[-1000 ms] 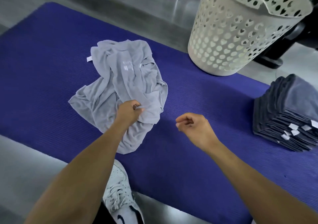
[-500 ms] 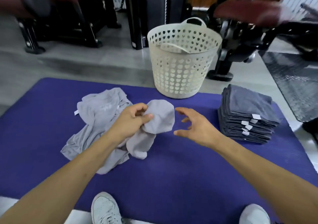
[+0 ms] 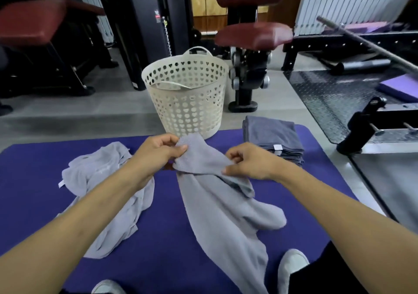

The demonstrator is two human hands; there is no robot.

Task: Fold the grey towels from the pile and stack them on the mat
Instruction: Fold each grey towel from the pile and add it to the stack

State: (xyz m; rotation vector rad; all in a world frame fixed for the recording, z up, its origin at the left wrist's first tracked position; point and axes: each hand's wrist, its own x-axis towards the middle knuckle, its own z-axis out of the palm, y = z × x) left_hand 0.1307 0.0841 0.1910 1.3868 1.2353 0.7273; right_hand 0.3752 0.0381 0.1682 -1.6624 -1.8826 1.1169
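- Left hand: fingers and thumb pinch the upper edge of the lifted towel, at about 12 o'clock of the mat.
- Right hand: fingers curl and pinch the same upper edge, just beside the left hand, toward 1 o'clock.
- Lifted towel: light grey, unfolded. It hangs from both hands and trails down toward 6 o'clock, with its lower part bunched and draped over the mat near the person's white shoe.
- Remaining pile: crumpled light grey cloth lies on the mat at about 9 o'clock, partly under the left forearm. Whether it is one towel or several cannot be determined.
- Folded stack: darker grey towels, folded and stacked neatly, sit on the mat at about 2 o'clock, well apart from the pile. White tags show on the near face.
- Basket: a white perforated basket stands at 12 o'clock, just beyond the far edge of the mat. No towels are visible through its wall.
- Progress, as a judgement: most of the task appears done, given the tall stack. The current step is locating corners and spreading the held towel; no fold is made yet.
- Remaining work: fold the held towel, place it on the stack, then process the pile at 9 o'clock.
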